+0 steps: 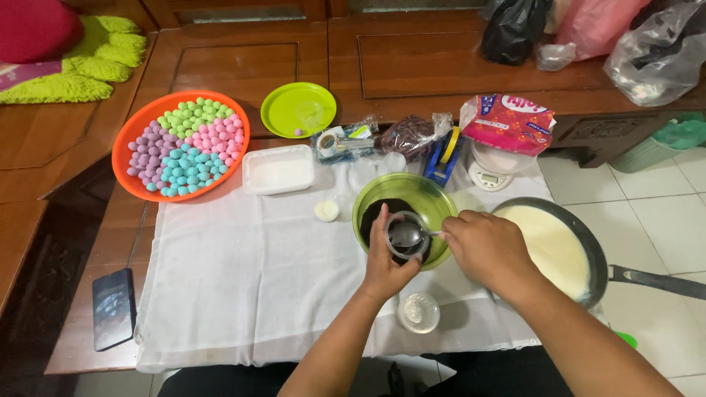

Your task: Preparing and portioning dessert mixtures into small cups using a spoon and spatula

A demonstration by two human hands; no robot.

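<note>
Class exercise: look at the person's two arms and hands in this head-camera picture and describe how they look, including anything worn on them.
Both forearms are bare up to the bottom edge of the picture, with no sleeves in view. The left hand and the right hand wear no gloves. No ring, watch or bracelet shows on either one from this view.

Two hands [387, 257] [489, 246], one green bowl [434, 206], one orange tray [129, 147], one green plate [283, 110], one pan [596, 250], one phone [113, 307], one scale [489, 173]
</note>
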